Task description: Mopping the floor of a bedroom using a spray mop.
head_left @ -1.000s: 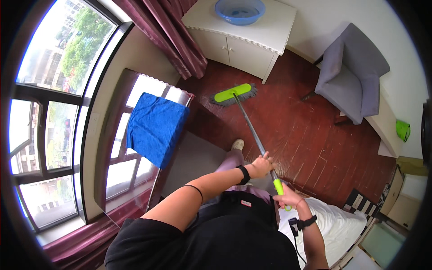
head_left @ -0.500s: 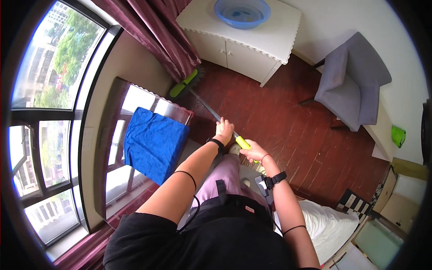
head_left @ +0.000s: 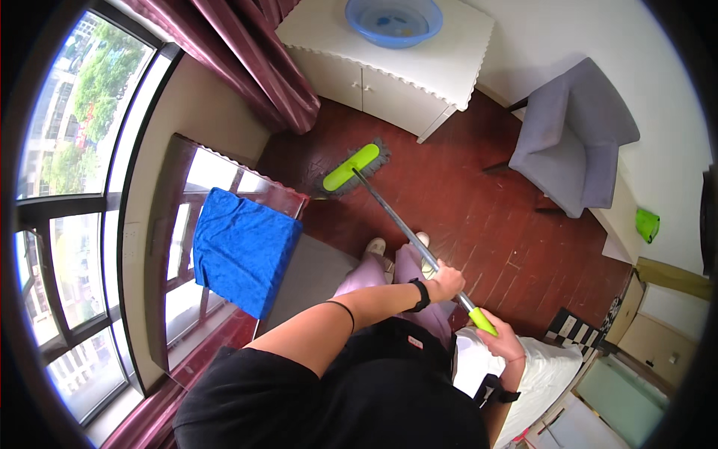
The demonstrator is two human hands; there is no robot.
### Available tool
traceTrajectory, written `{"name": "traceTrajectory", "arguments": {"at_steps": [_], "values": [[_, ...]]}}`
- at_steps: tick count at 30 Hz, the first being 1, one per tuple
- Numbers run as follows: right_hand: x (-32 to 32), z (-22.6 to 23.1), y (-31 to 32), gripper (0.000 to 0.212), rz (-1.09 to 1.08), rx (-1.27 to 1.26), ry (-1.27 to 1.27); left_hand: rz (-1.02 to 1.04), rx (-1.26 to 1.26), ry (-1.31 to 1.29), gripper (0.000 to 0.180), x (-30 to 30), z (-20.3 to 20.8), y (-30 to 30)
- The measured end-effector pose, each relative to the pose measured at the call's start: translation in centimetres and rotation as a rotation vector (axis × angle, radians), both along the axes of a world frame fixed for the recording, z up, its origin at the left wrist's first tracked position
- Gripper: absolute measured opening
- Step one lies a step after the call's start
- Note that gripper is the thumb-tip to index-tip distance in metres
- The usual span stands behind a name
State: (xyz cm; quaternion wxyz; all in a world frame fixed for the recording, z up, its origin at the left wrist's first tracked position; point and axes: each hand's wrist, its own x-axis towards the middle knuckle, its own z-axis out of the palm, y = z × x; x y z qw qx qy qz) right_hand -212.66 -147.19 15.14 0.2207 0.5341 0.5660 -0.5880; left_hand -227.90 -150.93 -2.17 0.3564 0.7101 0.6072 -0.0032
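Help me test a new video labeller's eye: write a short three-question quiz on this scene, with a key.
1. Multiple choice: which hand grips nearer the mop head? A) left; B) right.
2. True or false: the blue basin stands on the armchair.
3. Fill in: the right hand is on the ____ grip of the handle.

Key: 1. A, the left hand. 2. False; the blue basin stands on the white cabinet. 3. Yellow-green.

black short-sleeved T-shirt | small red-and-white label at waist | mauve trousers | cream shoes | left hand bare, black wrist strap, thin black band near elbow | right hand bare, bulky black wristband
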Motion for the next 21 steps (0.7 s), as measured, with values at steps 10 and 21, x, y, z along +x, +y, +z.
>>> {"name": "traceTrajectory", "arguments": {"at_steps": [10, 21], "values": [[-9.0, -4.3, 6.6, 0.049, 0.031, -0.102, 0.225, 0.244, 0.083, 0.217, 0.016, -9.1, -3.3, 3.6], [-20.3, -16.8, 7.3, 0.052, 0.301, -0.086, 0.355, 0.645, -0.184, 0.417, 0.018, -20.8, -9.0, 2.3]]}}
